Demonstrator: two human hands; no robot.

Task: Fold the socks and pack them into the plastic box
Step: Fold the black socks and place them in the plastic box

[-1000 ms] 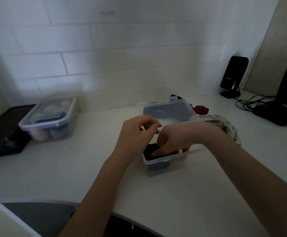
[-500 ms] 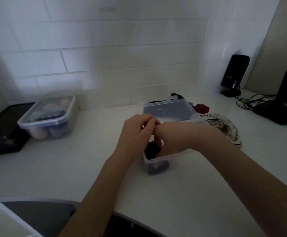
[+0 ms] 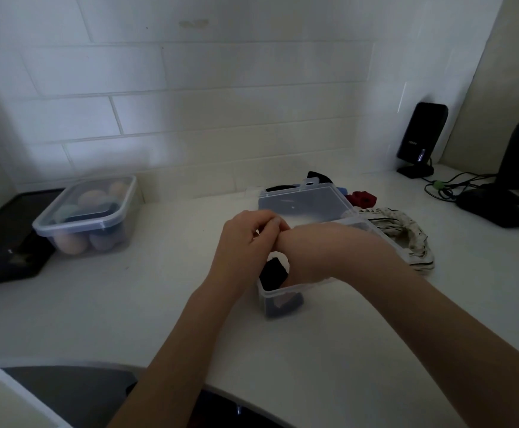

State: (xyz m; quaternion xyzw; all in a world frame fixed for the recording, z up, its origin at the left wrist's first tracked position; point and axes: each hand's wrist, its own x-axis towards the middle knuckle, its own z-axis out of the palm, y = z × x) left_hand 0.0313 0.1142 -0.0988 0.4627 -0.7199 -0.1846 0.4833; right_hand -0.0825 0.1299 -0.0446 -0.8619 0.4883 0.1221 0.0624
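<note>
A dark folded sock (image 3: 273, 272) is being pressed into the near-left corner of the clear plastic box (image 3: 282, 296), which is sitting at the centre of the white counter (image 3: 159, 304) with its hinged lid (image 3: 301, 202) thrown open toward twelve o'clock. The right hand (image 3: 310, 254) is being held down inside the box, fingers curled low over the sock; whether the fabric is being gripped or merely pushed cannot be told, since the fingertips are hidden. The left hand (image 3: 245, 239) is being held just above the box's left rim, at nine o'clock from the right hand and touching it, its fingers loosely pinched together on nothing that can be seen.

The sock is lying directly beneath the right hand, so the seating is judged to fall to that hand. More socks are waiting outside: a striped pale one (image 3: 406, 239) at three o'clock of the box, a red one (image 3: 361, 198) and dark ones (image 3: 316, 177) around one o'clock, behind the lid. All are lying nearer the right hand.
</note>
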